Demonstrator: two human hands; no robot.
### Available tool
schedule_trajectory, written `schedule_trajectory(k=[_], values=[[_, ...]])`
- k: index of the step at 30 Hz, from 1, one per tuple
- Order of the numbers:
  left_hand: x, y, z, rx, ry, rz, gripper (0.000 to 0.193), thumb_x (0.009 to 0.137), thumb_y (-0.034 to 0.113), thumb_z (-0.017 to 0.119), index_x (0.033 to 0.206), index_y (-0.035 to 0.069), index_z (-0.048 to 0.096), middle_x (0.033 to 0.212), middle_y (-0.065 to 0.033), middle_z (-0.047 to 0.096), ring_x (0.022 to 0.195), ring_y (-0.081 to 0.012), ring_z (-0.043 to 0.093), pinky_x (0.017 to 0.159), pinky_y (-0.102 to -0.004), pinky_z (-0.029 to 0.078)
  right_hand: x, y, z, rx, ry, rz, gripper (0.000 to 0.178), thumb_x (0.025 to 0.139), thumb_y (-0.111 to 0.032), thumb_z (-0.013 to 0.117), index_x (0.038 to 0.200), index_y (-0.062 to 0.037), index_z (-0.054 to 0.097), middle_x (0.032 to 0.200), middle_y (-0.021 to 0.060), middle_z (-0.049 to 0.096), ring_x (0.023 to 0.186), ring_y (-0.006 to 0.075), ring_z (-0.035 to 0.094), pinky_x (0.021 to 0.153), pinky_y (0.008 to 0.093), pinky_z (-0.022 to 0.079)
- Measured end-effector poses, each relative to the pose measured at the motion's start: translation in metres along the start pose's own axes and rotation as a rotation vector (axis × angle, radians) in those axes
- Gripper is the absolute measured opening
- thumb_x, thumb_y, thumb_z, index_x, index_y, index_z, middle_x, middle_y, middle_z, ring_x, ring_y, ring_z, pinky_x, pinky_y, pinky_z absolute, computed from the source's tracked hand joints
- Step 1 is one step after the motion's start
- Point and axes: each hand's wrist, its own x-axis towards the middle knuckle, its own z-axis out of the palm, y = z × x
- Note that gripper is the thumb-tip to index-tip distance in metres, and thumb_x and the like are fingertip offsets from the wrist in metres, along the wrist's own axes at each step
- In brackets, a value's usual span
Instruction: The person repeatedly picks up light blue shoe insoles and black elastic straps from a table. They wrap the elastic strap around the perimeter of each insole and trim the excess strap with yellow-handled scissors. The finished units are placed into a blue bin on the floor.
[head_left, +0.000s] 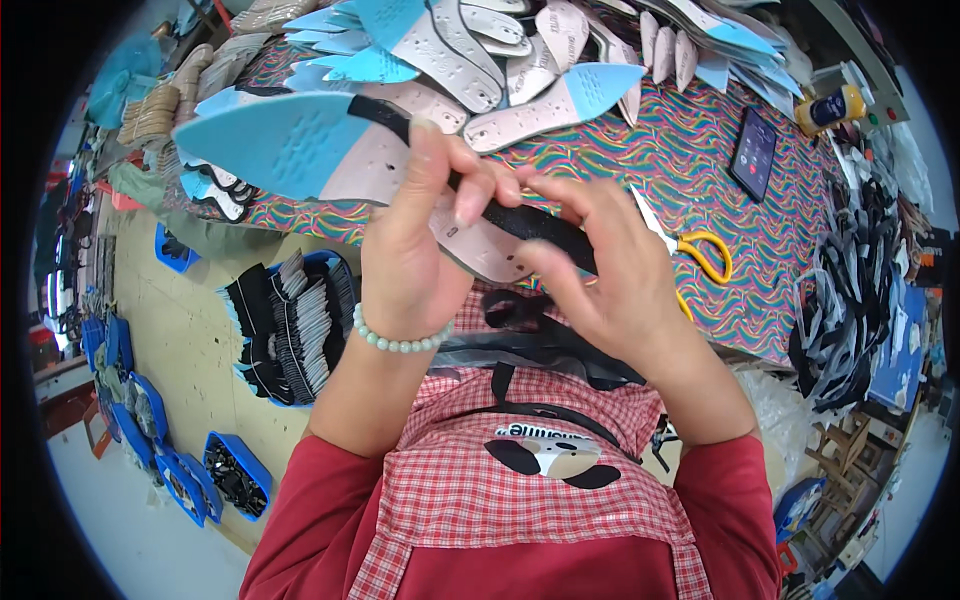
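A long, pointed insole [365,170], light blue at the toe and pale pink toward the heel, is held up in front of me. My left hand [405,255] closes on it around the middle, thumb on top. A black fabric strip [545,232] runs along its far edge and on past the heel end. My right hand [625,265] pinches that strip between thumb and fingers beside the heel. Part of the strip is covered by the left fingers. More black strip material [530,310] lies across my lap. Yellow-handled scissors [700,250] rest on the table just right of my right hand.
Blue and pink insoles [430,50] are heaped at the table's far side. A phone [753,155] and a yellow bottle [832,108] stand farther right. Black strips [850,280] hang by the right edge. A blue crate [300,330] of stacked pieces sits left below.
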Motion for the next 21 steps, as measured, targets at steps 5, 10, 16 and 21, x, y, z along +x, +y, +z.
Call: schedule_trajectory(k=[5, 10, 16, 21], values=[[-0.004, 0.007, -0.007, -0.357, -0.036, -0.046, 0.038, 0.1, 0.042, 0.036, 0.089, 0.012, 0.056, 0.062, 0.0029, 0.042, 0.065, -0.0137, 0.049, 0.081, -0.04, 0.048, -0.022, 0.008, 0.023, -0.113, -0.077, -0.035, 0.047, 0.084, -0.029, 0.067, 0.12, -0.0046, 0.049, 0.084, 0.0133, 0.06, 0.073, 0.0274, 0.065, 0.057, 0.0354, 0.052], [0.003, -0.009, -0.012, -0.407, -0.045, -0.087, 0.041, 0.097, 0.046, 0.039, 0.094, 0.01, 0.057, 0.07, -0.0016, 0.053, 0.073, -0.0159, 0.055, 0.081, -0.0399, 0.049, -0.033, -0.016, 0.067, 0.396, 0.216, 0.302, 0.035, 0.094, -0.021, 0.053, 0.119, 0.0021, 0.045, 0.09, 0.0186, 0.063, 0.078, 0.0314, 0.066, 0.066, 0.039, 0.051], [-0.036, 0.013, -0.028, 1.235, -0.076, 0.389, 0.017, 0.081, 0.014, 0.069, 0.094, 0.004, 0.066, 0.093, -0.0094, 0.065, 0.089, -0.0255, 0.061, 0.079, -0.0371, 0.048, 0.004, 0.019, -0.007, -0.031, -0.087, 0.02, 0.026, 0.091, -0.019, 0.057, 0.109, -0.001, 0.051, 0.081, 0.0174, 0.062, 0.07, 0.037, 0.062, 0.058, 0.0421, 0.049], [-0.004, 0.05, -0.02, 1.483, -0.517, 0.489, 0.023, 0.07, 0.014, 0.075, 0.09, 0.005, 0.068, 0.08, -0.0079, 0.062, 0.083, -0.0279, 0.057, 0.074, -0.037, 0.045, 0.016, -0.016, -0.043, -0.098, -0.365, -0.042, 0.028, 0.086, -0.016, 0.062, 0.108, -0.001, 0.053, 0.086, 0.016, 0.061, 0.073, 0.0336, 0.062, 0.06, 0.0356, 0.047]])
